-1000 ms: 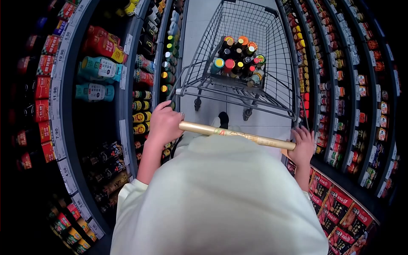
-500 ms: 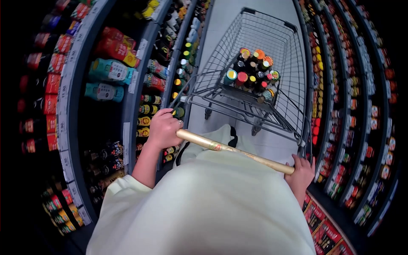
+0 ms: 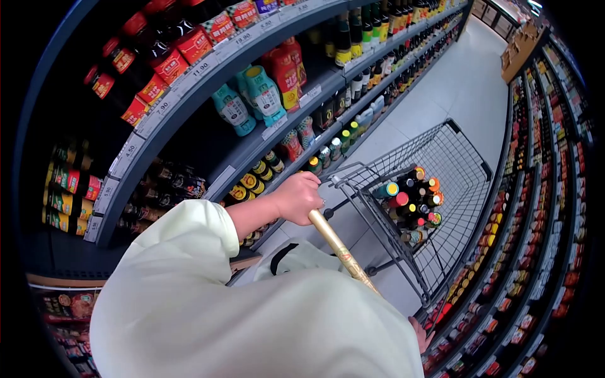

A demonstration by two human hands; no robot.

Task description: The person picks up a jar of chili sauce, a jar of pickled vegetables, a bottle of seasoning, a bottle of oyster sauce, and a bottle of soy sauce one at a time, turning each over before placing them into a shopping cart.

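Observation:
My left hand (image 3: 297,198) is closed around the upper end of the gold-coloured handle (image 3: 343,255) of a shopping cart, with a ring on one finger. My pale shirt covers the handle's other end. Past the shirt's edge, part of my right hand (image 3: 421,334) shows near that covered end; whether its fingers grip the handle is hidden. The grey wire shopping cart (image 3: 469,151) stands ahead and to the right. Several upright bottles (image 3: 413,198) with coloured caps are grouped in its near part, and one patterned container (image 3: 414,236) leans at their near side.
Close on the left runs a dark shelf (image 3: 249,148) with price labels, teal bottles (image 3: 261,94) and red pouches (image 3: 287,72). Rows of jars (image 3: 504,277) line the right shelf, close to the cart's side. Pale floor (image 3: 428,94) stretches ahead to a brown display (image 3: 523,50).
My view has swung left, so the left shelf fills more of it and the cart lies further right. The left hand stays on the handle. My shirt now hides most of the right hand.

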